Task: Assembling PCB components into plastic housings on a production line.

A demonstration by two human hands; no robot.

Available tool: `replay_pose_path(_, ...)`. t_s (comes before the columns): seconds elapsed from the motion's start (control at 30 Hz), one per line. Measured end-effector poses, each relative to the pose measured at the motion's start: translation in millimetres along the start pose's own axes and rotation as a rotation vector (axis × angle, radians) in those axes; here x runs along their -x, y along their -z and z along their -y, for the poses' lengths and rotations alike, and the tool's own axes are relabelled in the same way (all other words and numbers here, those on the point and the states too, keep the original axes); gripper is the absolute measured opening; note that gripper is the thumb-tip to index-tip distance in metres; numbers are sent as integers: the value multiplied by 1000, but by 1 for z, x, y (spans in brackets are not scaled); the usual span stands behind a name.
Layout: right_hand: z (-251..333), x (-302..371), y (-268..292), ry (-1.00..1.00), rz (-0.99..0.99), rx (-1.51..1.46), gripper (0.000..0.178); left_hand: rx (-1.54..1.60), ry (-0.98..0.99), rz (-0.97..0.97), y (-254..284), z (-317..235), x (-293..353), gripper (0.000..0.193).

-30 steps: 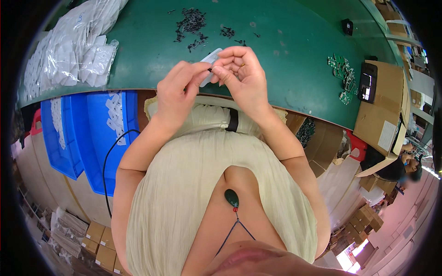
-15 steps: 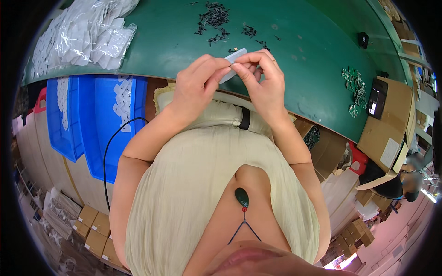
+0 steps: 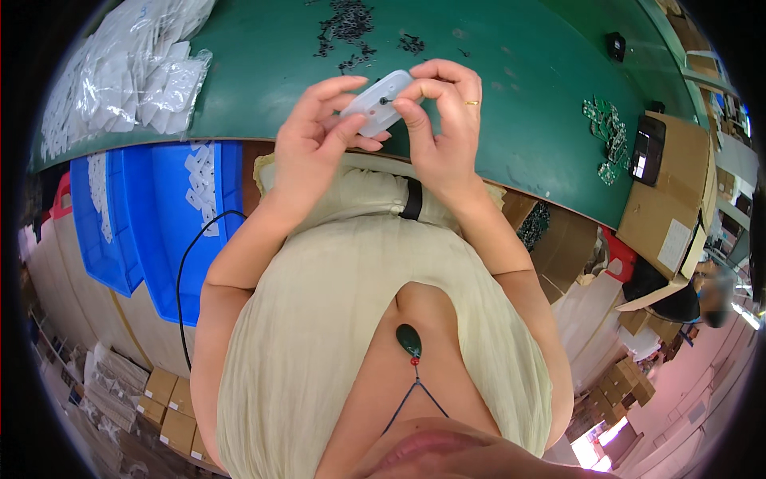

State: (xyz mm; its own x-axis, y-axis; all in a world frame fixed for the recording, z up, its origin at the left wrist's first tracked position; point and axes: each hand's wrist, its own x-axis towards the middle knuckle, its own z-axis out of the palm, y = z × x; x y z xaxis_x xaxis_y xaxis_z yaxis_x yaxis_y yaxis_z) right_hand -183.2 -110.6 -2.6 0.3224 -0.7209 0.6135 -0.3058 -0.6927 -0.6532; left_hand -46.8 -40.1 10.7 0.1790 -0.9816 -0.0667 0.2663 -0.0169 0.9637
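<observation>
My left hand (image 3: 307,144) grips a white plastic cover (image 3: 373,114), rounded at its corners and with small holes, between thumb and fingers above the table's near edge. The cover is tilted, its broad face turned up. On that face, by one of the holes, shows a small black part (image 3: 384,100) with a thin stem. The thumb and a fingertip of my right hand (image 3: 443,120) close at the stem's end, while another finger touches the cover's upper end. More small black parts (image 3: 345,28) lie in a loose pile farther back.
Bagged white covers (image 3: 152,72) lie at the left of the green table (image 3: 527,104). Blue bins (image 3: 152,239) with white pieces stand below its left edge. Green circuit boards (image 3: 606,136), a black phone (image 3: 648,150) and a cardboard box (image 3: 678,191) are at the right. A black cable (image 3: 185,271) hangs left.
The cover has turned from nearly edge-on to showing its broad face, with the black part visible on it. My left hand has opened its grip wider around the cover and shifted slightly left.
</observation>
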Motion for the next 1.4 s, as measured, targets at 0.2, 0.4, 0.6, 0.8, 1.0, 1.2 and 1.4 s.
replay_pose_path(0.2, 1, 4, -1, -75, 72, -47, 9, 264, 336, 38, 8, -10, -3, 29)
replay_pose_path(0.4, 0, 9, -5, -66, 51, -41, 12, 372, 351, 74, 14, 2, -3, 28)
replay_pose_path(0.6, 3, 6, -2, -94, 92, 42, 14, 156, 235, -5, 7, 3, 1, 25)
replay_pose_path(0.8, 4, 5, -4, -44, 86, 34, 15, -53, 167, -21, -1, 2, 4, 24)
replay_pose_path(1.0, 7, 6, -4, -87, 81, -2, 15, -182, -1, -18, -2, 5, 8, 24)
replay_pose_path(1.2, 4, 8, -2, -64, 97, -6, 20, -352, -109, -20, -1, 6, 4, 20)
replay_pose_path(1.4, 4, -4, 9, -227, 112, -220, 32, -124, -13, 26, 4, 4, 6, 18)
